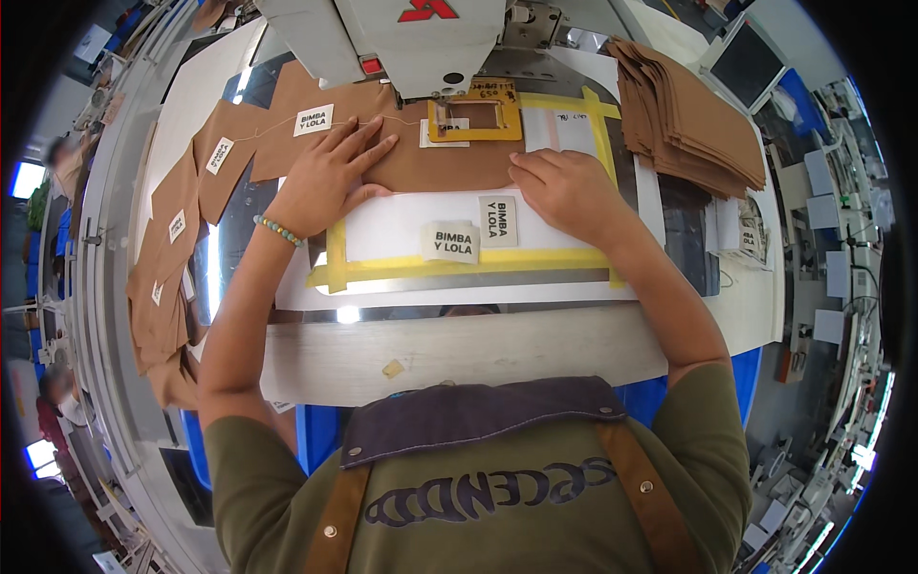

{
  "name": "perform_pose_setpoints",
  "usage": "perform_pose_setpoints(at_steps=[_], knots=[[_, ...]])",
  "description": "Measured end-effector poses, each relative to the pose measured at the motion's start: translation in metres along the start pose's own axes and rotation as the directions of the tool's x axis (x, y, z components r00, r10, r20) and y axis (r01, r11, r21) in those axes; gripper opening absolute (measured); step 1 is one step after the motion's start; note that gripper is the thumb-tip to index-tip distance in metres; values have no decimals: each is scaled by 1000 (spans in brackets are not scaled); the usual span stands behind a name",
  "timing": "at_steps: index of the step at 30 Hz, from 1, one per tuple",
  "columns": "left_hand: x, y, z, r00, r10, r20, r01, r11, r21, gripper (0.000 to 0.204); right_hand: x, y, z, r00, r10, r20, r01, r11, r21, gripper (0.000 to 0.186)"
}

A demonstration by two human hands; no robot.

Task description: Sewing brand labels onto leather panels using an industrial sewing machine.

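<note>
A brown fabric piece (435, 170) lies on a white sheet (382, 230) bordered with yellow tape. My left hand (330, 180) rests flat on the fabric with its fingers spread. At the fabric's right edge, the bent fingers of my right hand (566, 191) are pressed together on it. A yellow clamp frame (512, 120) sits over the far part of the fabric, with a white label (440, 139) partly visible under it. Two stacks of cream labels, a nearer one (451, 242) and an upright one (498, 221), lie between my hands.
The white sewing machine head (430, 48) stands above the clamp frame. Labelled brown pieces (229, 139) joined by thread trail down the left side. A thick stack of brown pieces (679, 115) lies at the right, near a screen (749, 65). Blue bins show below the table edge.
</note>
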State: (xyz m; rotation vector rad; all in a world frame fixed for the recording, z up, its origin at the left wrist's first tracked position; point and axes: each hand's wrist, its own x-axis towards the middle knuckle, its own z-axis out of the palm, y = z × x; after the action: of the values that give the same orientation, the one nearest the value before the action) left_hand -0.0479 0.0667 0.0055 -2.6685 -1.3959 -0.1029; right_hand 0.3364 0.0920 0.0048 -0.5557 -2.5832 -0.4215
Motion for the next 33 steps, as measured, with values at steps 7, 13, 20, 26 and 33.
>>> perform_pose_setpoints(at_steps=[7,13,20,26,33], knots=[[-9,-12,12,1000,14,-16,-14,1000,17,53,16,-14,-22,988,132,85,-146,973,177,16],[-46,-19,19,994,-100,-46,106,981,163,35,23,-38,-33,995,95,11,-96,977,191,27],[-88,-55,21,873,-488,1,474,848,238,37,9,-16,-51,968,249,42,-253,948,191,22],[-119,-82,36,819,-569,-74,568,786,246,41,-20,20,-89,896,438,-66,-430,896,114,14],[-123,-105,30,804,-592,-46,575,757,312,49,-64,65,-139,767,593,-245,-633,762,-139,23]])
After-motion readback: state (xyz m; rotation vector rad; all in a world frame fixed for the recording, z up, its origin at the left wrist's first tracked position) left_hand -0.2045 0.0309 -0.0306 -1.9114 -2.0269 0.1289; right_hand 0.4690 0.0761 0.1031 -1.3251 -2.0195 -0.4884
